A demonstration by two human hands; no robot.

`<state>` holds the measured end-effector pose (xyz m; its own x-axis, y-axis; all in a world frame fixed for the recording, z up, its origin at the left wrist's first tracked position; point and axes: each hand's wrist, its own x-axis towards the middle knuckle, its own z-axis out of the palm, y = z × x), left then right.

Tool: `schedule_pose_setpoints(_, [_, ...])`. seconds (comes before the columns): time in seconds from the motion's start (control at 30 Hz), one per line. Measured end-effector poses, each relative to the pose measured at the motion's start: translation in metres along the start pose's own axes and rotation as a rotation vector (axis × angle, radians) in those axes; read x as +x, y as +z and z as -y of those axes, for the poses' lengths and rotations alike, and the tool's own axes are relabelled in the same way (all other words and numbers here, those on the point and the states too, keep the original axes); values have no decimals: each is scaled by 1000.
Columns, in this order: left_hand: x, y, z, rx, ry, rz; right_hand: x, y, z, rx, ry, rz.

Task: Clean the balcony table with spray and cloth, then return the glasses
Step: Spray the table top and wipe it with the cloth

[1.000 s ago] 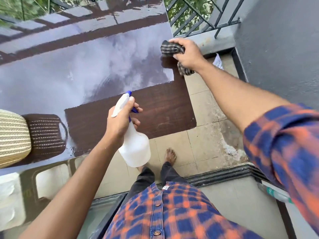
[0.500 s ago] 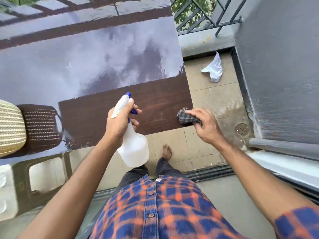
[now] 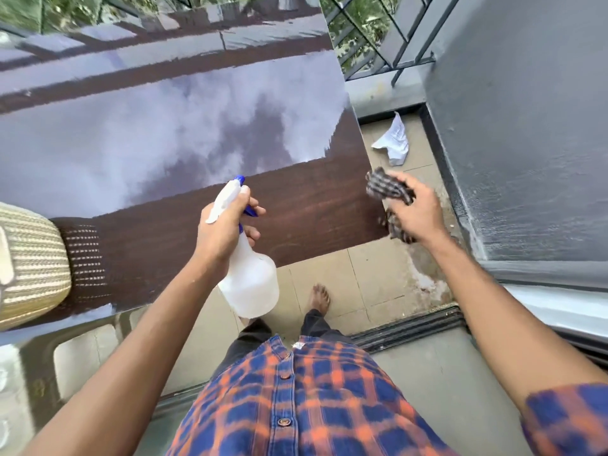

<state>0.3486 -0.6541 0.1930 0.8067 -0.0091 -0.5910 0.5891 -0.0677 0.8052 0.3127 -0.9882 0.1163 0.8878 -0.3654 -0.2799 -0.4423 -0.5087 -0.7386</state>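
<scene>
Head view: your left hand (image 3: 223, 232) grips the white spray bottle (image 3: 246, 274) over the near edge of the glossy brown desk (image 3: 312, 205). Your right hand (image 3: 416, 213) clutches the checked cloth (image 3: 383, 185) at the desk's near right corner.

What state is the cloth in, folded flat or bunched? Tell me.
Bunched. The checked cloth is crumpled in the right hand, ends sticking out above and below, at the table's near right corner.

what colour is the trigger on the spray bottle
Blue, on an otherwise white spray bottle in the left hand; head view.
</scene>
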Motion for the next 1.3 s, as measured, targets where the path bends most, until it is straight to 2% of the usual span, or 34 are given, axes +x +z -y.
schedule_pose_setpoints(0.07, [3,-20,0,15,4,-10,8,30,32,143,25,-12])
schedule_pose_setpoints(0.17, [9,-54,1,11,8,-31,-4,97,88,381,71,124])
schedule_pose_setpoints(0.3, [14,-90,4,-6,14,-52,-38,191,135,449,54,324])
schedule_pose_setpoints(0.43, [16,-123,13,-2,40,-65,-64,249,151,514,139,458])
schedule_pose_setpoints(0.5, [17,-139,18,-10,31,-62,-73,260,154,289,33,396])
schedule_pose_setpoints(0.57, [18,-152,23,-31,2,-64,-78,259,150,-38,-129,223])
schedule_pose_setpoints(0.63, [18,-163,28,-51,-14,-65,-85,252,147,-207,-175,58])
schedule_pose_setpoints(0.73, [17,-175,34,-66,-24,-65,-94,255,141,-215,-192,-51])
schedule_pose_setpoints(0.83, [18,-182,38,-54,-23,-60,-105,277,144,-245,-233,-3])
schedule_pose_setpoints(0.9, [18,-185,39,-52,-20,-52,-109,297,145,-345,-282,38])
schedule_pose_setpoints(1.0, [19,-184,37,-41,-8,-40,-111,316,141,-499,-328,-30])
schedule_pose_setpoints(1.13, [21,-177,31,-15,-4,-15,-99,290,115,-602,-452,-93])
schedule_pose_setpoints(1.2, [22,-171,30,-14,-12,-5,-85,255,84,-593,-350,-162])
schedule_pose_setpoints(1.3, [25,-162,30,-9,-32,1,-59,187,35,-525,-68,-326])
